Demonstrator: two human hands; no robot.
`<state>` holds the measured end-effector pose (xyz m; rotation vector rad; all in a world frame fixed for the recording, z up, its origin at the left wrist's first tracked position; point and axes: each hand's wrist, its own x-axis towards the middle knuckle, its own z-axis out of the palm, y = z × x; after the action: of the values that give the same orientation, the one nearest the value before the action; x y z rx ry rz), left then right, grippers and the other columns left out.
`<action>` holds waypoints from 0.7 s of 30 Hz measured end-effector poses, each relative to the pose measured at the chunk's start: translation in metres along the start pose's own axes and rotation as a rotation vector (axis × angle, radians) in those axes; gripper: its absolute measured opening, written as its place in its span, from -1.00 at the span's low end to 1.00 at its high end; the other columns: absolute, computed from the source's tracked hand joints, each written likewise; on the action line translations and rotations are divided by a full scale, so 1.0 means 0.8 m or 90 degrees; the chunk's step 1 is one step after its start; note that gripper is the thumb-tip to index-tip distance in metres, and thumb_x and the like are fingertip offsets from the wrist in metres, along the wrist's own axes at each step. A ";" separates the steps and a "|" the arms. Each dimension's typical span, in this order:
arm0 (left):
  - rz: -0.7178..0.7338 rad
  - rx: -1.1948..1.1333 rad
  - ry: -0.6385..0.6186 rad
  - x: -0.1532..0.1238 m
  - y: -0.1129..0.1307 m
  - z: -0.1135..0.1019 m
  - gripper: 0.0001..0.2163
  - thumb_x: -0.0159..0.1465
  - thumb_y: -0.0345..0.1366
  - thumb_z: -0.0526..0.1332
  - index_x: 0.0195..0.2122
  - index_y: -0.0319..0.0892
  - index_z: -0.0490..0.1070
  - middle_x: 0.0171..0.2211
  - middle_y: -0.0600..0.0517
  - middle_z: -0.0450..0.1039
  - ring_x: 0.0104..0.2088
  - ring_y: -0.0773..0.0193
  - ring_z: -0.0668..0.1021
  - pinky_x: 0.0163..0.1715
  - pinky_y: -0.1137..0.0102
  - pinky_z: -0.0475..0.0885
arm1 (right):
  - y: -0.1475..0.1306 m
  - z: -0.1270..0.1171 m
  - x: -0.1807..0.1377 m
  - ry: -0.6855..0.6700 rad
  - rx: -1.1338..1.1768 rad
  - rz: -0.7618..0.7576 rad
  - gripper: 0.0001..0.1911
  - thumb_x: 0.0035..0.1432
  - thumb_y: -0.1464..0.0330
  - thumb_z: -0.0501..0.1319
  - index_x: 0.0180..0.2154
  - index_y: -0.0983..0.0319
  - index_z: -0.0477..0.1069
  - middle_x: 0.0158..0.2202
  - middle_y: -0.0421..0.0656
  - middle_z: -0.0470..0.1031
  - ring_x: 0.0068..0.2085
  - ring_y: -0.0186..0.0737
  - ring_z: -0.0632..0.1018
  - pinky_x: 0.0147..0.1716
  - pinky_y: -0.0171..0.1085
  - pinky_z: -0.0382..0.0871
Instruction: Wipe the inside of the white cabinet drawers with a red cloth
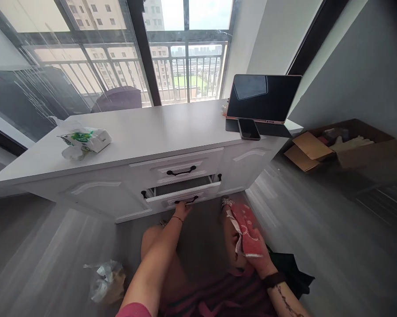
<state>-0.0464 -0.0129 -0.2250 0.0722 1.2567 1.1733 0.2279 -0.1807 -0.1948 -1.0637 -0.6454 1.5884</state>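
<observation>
My left hand (183, 210) is closed on the black handle (192, 200) of the lower drawer (185, 193) in a white cabinet. That drawer stands partly pulled out, and the grey inside that shows has nothing visible in it. Above it, the upper drawer (181, 166) is shut. On the right, over my knee, my right hand (261, 255) grips a folded red cloth (248, 226) with white markings and a pale underside. Most of the right fingers are hidden behind the cloth.
A tablet (264, 97) stands on the cabinet top (159, 127), a phone (249, 129) before it. Left of them lies a tissue pack (89, 140). An open cardboard box (363, 149) sits on the floor at right, a plastic bag (106, 281) at lower left.
</observation>
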 end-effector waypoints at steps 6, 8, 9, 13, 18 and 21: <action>-0.059 0.011 0.073 -0.036 -0.029 -0.029 -0.85 0.18 -0.60 0.14 -0.31 -0.23 0.39 -0.27 -0.06 0.49 -0.28 0.27 0.54 -0.16 0.25 0.47 | -0.015 0.036 0.002 0.002 0.140 0.082 -0.75 0.03 0.15 0.14 -0.28 0.01 0.54 -0.20 -0.18 0.60 -0.12 -0.10 0.58 0.01 -0.05 0.40; -0.065 0.008 0.072 -0.049 -0.038 -0.037 -0.83 0.16 -0.62 0.14 -0.38 -0.22 0.38 -0.33 -0.06 0.49 -0.29 0.25 0.55 -0.14 0.24 0.47 | -0.019 0.042 0.001 0.005 0.188 0.108 -0.75 0.01 0.20 0.17 -0.25 0.00 0.53 -0.19 -0.21 0.60 -0.11 -0.12 0.58 0.01 -0.06 0.40; -0.066 0.006 0.072 -0.056 -0.042 -0.041 -0.84 0.16 -0.62 0.14 -0.40 -0.22 0.37 -0.35 -0.06 0.49 -0.30 0.24 0.55 -0.13 0.24 0.47 | -0.021 0.043 0.001 0.010 0.207 0.118 -0.74 0.02 0.21 0.17 -0.22 0.00 0.53 -0.17 -0.22 0.60 -0.11 -0.12 0.58 0.01 -0.04 0.40; -0.063 -0.006 0.078 -0.076 -0.059 -0.053 -0.83 0.16 -0.62 0.15 -0.43 -0.21 0.36 -0.40 -0.04 0.49 -0.31 0.25 0.57 -0.12 0.29 0.48 | -0.029 0.034 -0.001 0.058 0.237 0.077 -0.76 0.09 0.19 0.17 -0.17 -0.08 0.50 -0.11 -0.29 0.58 -0.08 -0.09 0.56 -0.01 0.04 0.41; -0.067 -0.021 0.105 -0.093 -0.075 -0.058 -0.77 0.12 -0.68 0.13 -0.44 -0.19 0.35 -0.44 0.00 0.48 -0.34 0.27 0.57 -0.12 0.29 0.49 | -0.040 0.016 -0.004 0.033 0.235 0.106 -0.73 0.09 0.07 0.22 -0.14 -0.08 0.47 -0.12 -0.27 0.58 -0.13 -0.11 0.58 -0.04 0.04 0.41; -0.067 -0.030 0.124 -0.103 -0.083 -0.058 -0.77 0.12 -0.68 0.13 -0.45 -0.18 0.34 -0.44 0.01 0.47 -0.36 0.29 0.56 -0.12 0.28 0.49 | -0.052 0.018 0.007 0.028 0.209 0.124 -0.73 0.02 0.24 0.32 -0.17 0.01 0.48 -0.19 -0.25 0.60 -0.24 -0.19 0.60 -0.16 -0.13 0.49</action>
<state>-0.0267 -0.1269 -0.2271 -0.1445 1.3855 1.1385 0.2346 -0.1618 -0.1558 -0.9329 -0.2426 1.7610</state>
